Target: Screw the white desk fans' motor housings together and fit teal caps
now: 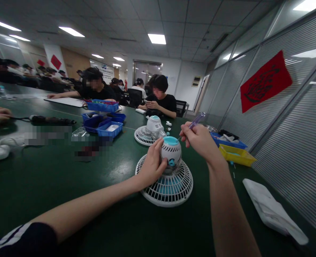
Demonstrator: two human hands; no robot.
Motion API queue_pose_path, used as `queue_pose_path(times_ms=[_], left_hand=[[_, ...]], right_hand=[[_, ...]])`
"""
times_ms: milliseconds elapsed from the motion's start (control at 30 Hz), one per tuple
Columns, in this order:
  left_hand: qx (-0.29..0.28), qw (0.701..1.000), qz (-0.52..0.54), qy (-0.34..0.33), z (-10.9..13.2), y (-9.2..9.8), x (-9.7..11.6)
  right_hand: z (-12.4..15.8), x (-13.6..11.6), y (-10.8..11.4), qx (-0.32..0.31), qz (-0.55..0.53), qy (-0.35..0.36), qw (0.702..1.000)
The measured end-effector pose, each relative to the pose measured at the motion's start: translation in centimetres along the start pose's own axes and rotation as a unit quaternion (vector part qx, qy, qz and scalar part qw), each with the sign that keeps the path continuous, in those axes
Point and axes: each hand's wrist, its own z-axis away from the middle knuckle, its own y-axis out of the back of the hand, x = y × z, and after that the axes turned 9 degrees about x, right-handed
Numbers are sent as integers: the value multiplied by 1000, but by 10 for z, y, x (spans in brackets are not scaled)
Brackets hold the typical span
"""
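Fan (175, 170) sits grille-down before you on the table (106, 214) — your left hand (151, 165) cupping its housing (171, 153), your right hand (197, 137) gripping a purple-handled tool (197, 120) that slants down-left toward the blue cap (171, 140).

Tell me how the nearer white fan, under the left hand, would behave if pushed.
The nearer white fan would probably slide before tipping, since its wide round grille sits against the table. Its plastic-looking housing suggests it is fairly light. The grille's thin ribs might flex if pressed.
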Motion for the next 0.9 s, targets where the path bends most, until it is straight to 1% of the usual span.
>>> queue_pose_path(times_ms=[133,267,433,567,700,900], left_hand=[[-3,1000,1,-1,0,-1,-1],[-1,1000,5,-3,-2,0,0],[-4,1000,7,-3,-4,1,0],[-9,1000,6,-10,-6,1,-1],[-16,1000,9,-8,-9,1,-2],[-17,1000,22,-4,-10,1,-3]], right_hand=[[2,-3,-2,5,13,19,1000],[2,-3,-5,10,3,37,999],[2,-3,-9,13,-13,35,999],[1,1,-7,-13,-51,33,998],[-2,10,-2,-52,-100,16,994],[-6,21,-2,-56,-126,8,990]])
